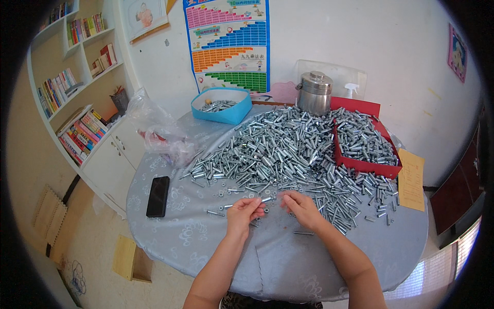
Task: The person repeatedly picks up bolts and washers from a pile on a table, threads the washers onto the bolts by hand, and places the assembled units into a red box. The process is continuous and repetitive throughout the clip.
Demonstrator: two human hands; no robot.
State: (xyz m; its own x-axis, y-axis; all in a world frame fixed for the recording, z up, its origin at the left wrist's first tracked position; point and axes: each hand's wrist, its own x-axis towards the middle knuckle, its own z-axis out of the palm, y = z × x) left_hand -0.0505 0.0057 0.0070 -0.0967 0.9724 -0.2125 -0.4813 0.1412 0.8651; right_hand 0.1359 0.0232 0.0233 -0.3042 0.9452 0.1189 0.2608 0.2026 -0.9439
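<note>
My left hand (244,215) is closed in a pinch, with a short silvery metal bolt (265,199) sticking out from its thumb and fingertip toward the right. Close by on the right, my right hand (302,210) has its thumb and forefinger pressed together; whatever sits between them is too small to make out. Loose nuts and washers (266,210) lie on the tablecloth beneath and around my fingers. Just beyond both hands spreads a big heap of metal sleeves and bolts (278,144), reaching down past the right side of my right hand.
A red box (355,166) full of metal sleeves stands at the right, near a steel canister (315,92) and yellow paper (411,180). Farther left are a blue bin (234,114) holding metal parts, plastic bags (159,131) and a black phone (158,196). Grey cloth (190,247) covers the rounded table.
</note>
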